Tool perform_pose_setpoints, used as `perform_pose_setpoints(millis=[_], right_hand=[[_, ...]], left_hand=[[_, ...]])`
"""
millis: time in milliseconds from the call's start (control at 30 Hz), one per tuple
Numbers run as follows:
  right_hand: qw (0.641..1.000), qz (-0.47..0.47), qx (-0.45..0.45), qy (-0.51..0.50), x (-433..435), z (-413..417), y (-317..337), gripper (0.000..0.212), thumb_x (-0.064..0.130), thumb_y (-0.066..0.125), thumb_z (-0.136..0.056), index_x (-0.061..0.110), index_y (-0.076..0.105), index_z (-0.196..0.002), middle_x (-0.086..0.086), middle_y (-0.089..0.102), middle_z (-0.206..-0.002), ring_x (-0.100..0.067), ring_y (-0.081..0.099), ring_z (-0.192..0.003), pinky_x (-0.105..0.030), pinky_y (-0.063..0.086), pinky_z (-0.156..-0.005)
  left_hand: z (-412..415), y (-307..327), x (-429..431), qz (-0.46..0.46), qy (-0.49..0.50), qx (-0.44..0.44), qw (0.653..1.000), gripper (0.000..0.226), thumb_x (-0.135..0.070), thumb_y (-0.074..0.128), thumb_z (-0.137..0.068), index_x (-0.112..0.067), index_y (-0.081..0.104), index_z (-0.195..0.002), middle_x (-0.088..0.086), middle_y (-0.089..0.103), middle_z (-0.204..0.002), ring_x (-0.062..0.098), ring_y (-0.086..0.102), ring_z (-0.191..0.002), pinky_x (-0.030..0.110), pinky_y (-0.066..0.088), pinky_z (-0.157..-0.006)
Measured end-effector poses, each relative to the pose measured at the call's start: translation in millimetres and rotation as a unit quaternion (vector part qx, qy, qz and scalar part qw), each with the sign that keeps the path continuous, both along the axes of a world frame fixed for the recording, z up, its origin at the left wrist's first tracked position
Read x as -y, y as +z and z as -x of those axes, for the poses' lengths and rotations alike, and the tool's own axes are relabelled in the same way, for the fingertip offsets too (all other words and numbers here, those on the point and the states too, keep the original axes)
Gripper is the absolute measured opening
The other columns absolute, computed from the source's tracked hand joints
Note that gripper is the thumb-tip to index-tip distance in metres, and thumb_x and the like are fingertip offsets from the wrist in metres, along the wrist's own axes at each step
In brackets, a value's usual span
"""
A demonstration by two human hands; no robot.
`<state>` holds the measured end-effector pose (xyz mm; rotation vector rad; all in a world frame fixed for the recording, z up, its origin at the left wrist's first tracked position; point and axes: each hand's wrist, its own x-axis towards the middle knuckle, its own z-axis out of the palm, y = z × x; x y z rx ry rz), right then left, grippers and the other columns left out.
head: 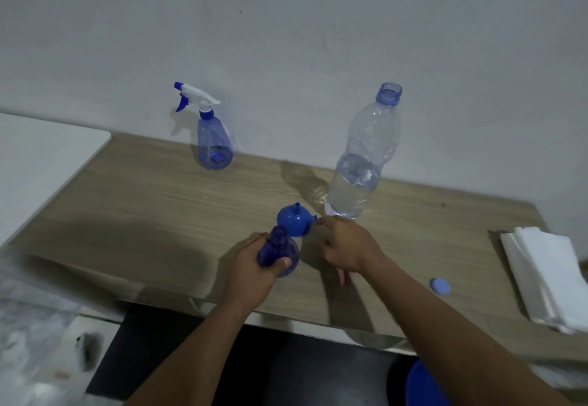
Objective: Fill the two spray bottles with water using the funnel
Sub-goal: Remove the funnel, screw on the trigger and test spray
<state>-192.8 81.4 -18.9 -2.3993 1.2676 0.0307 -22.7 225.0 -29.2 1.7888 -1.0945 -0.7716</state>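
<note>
My left hand (251, 273) grips an open, headless blue spray bottle (277, 254) that stands near the front of the wooden table (152, 208). Just behind it a blue funnel (294, 219) rests upside down with its spout pointing up. My right hand (346, 246) reaches in from the right, its fingers spread and its fingertips at the funnel's side tab. A second spray bottle (214, 141), with its white and blue trigger head on, stands at the back by the wall. A clear uncapped water bottle (362, 163), about half full, stands right of the funnel.
The water bottle's blue cap (440, 286) lies on the table at the front right. A stack of white paper towels (547, 278) sits at the right edge. A white surface (38, 157) adjoins the table's left side. A blue round object (423, 386) shows below the table.
</note>
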Motion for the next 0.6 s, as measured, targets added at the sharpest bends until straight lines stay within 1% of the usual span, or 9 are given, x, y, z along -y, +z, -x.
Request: perform_pose_setpoints(millis=[67,133,200,267,333,367,467,533,600], right_hand=[[0.999,-0.019,-0.051,-0.004,1,21,2,0.049,0.043,0.065,-0.078,0.031,0.057,-0.124,-0.003,0.061,-0.125,-0.029,0.06,-0.113,-0.043,0.053,-0.089],[0.994,-0.052,-0.098,-0.011,2,38,1,0.046,0.054,0.063,-0.083,0.036,0.057,-0.124,-0.005,0.058,-0.122,-0.029,0.058,-0.112,-0.044,0.051,-0.093],[0.991,-0.063,-0.117,-0.016,3,49,-3,0.043,0.053,0.064,-0.086,0.03,0.06,-0.123,-0.007,0.058,-0.117,-0.029,0.06,-0.107,-0.042,0.051,-0.09],[0.992,-0.067,-0.102,-0.04,3,53,-8,0.043,0.047,0.07,-0.086,0.019,0.059,-0.118,-0.009,0.056,-0.116,-0.028,0.061,-0.102,-0.041,0.051,-0.086],[0.992,-0.085,-0.069,-0.061,3,56,-8,0.039,0.042,0.075,-0.085,0.018,0.058,-0.112,-0.007,0.058,-0.113,-0.024,0.063,-0.093,-0.039,0.053,-0.081],[0.991,-0.103,-0.048,-0.073,2,58,-4,0.037,0.039,0.076,-0.086,0.019,0.057,-0.109,-0.004,0.061,-0.109,-0.02,0.064,-0.089,-0.036,0.053,-0.077],[0.982,-0.141,0.064,-0.108,0,63,19,0.027,0.029,0.076,-0.088,0.022,0.055,-0.102,0.003,0.07,-0.092,-0.011,0.071,-0.073,-0.026,0.051,-0.063],[0.975,-0.114,0.148,-0.122,-1,62,43,0.022,0.021,0.076,-0.088,0.022,0.059,-0.101,0.003,0.071,-0.083,-0.008,0.071,-0.063,-0.034,0.058,-0.065],[0.968,-0.071,0.212,-0.115,-1,58,70,0.023,0.019,0.075,-0.088,0.023,0.064,-0.107,0.004,0.072,-0.086,-0.01,0.071,-0.07,-0.043,0.06,-0.076]], left_hand=[[4,-3,1,0.0,-0.001,-0.016,1.0,0.03,-0.009,0.08,-0.077,-0.019,0.069,-0.103,-0.004,0.07,-0.095,-0.002,0.062,-0.087,0.002,0.04,-0.068],[6,-4,3,-0.002,-0.008,-0.028,1.0,0.031,-0.008,0.079,-0.077,-0.021,0.068,-0.104,-0.003,0.072,-0.096,0.003,0.065,-0.086,0.006,0.043,-0.07],[9,-7,5,-0.004,-0.017,-0.035,0.999,0.033,-0.01,0.078,-0.078,-0.026,0.068,-0.105,-0.003,0.072,-0.098,0.007,0.067,-0.089,0.015,0.046,-0.075],[11,-7,6,-0.008,-0.016,-0.029,0.999,0.035,-0.012,0.077,-0.079,-0.029,0.066,-0.108,-0.005,0.072,-0.099,0.007,0.068,-0.091,0.014,0.045,-0.075],[13,-7,5,-0.016,-0.01,-0.019,1.0,0.035,-0.014,0.077,-0.081,-0.029,0.066,-0.11,-0.007,0.072,-0.098,0.005,0.067,-0.09,0.005,0.042,-0.07],[14,-6,5,-0.02,-0.008,-0.015,1.0,0.034,-0.015,0.077,-0.081,-0.029,0.065,-0.11,-0.008,0.071,-0.098,0.004,0.066,-0.089,0.005,0.041,-0.069],[15,-7,4,-0.023,-0.01,-0.012,1.0,0.035,-0.019,0.078,-0.081,-0.035,0.064,-0.109,-0.01,0.072,-0.097,0.002,0.066,-0.088,0.012,0.044,-0.073],[17,-6,3,-0.023,-0.011,-0.001,1.0,0.037,-0.025,0.079,-0.079,-0.041,0.063,-0.108,-0.014,0.072,-0.098,0.001,0.066,-0.09,0.019,0.047,-0.078],[22,-5,3,-0.018,-0.013,-0.016,1.0,0.037,-0.021,0.079,-0.079,-0.039,0.063,-0.108,-0.011,0.072,-0.1,0.002,0.066,-0.09,0.016,0.047,-0.078]])
